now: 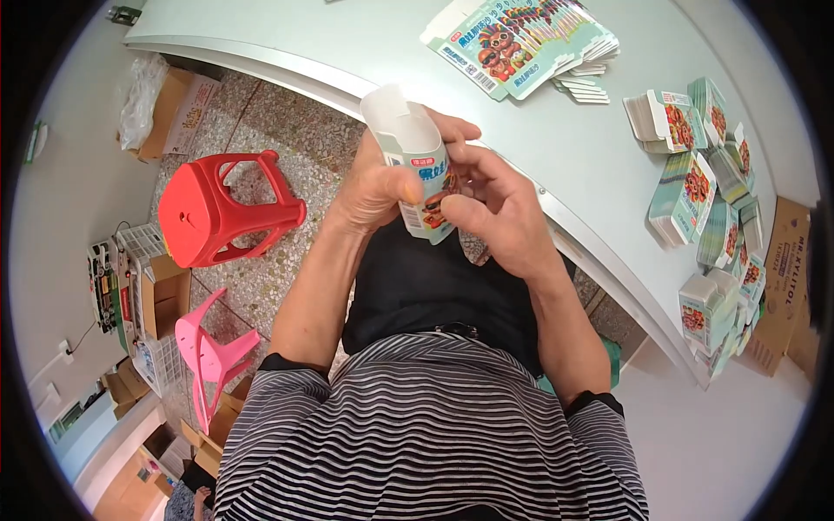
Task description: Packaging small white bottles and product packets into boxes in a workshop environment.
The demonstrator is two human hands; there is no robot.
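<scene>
Between my hands, at the table's near edge, is a small printed carton (415,221), pale green and white with cartoon figures. Its upper end gapes, with a white flap standing up. My left hand (373,187) is wrapped round the carton's left side, thumb across the front. From the other side my right hand (508,213) grips it, thumb pressed on the printed face and fingers curled at the side, partly hidden. Beyond them on the table lies a fanned pile of flat cartons (530,43) with the same print.
Several stacks of flat cartons (682,200) stand along the right of the white table (608,148), beside a brown cardboard box (786,269). A red stool (195,213) and a pink chair (213,356) are on the speckled floor at left. Another person (187,499) shows at lower left.
</scene>
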